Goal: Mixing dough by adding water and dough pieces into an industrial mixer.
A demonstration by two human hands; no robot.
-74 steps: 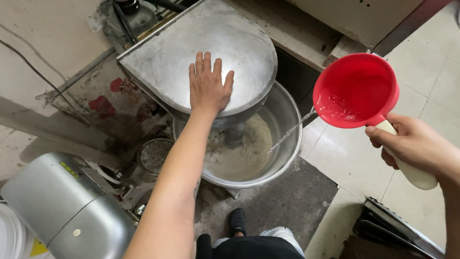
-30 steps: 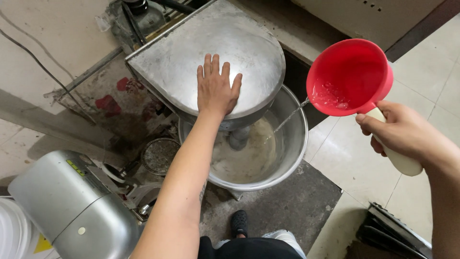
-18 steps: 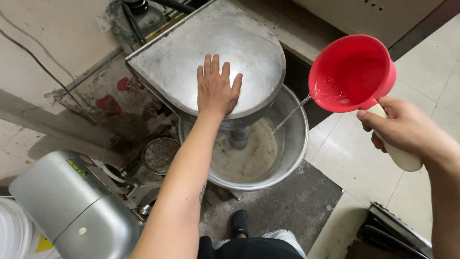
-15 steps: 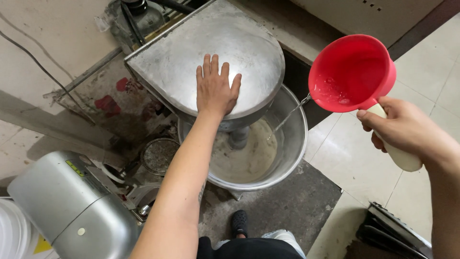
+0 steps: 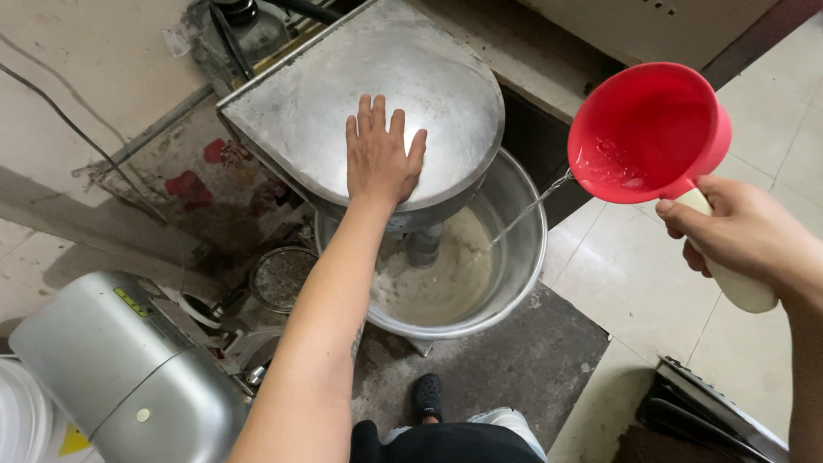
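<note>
Above steel bowl (image 5: 523, 257): right hand (image 5: 737, 236) grips tilted red ladle (image 5: 647, 129) (thin water stream); left hand (image 5: 380, 159) flat, released, on mixer hood (image 5: 291, 111).

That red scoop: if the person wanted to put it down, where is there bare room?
Bare floor tiles lie right of the steel bowl, below the red scoop in the right hand. The dark mat before the bowl is bare too. Left of the bowl, a strainer and parts crowd together.

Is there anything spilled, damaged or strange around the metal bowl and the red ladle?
Nothing looks spilled: the thin water stream from the red ladle lands inside the metal bowl. The wall behind the mixer looks damaged, with red patches and chipped, dirty plaster. The floor mat is stained.
</note>
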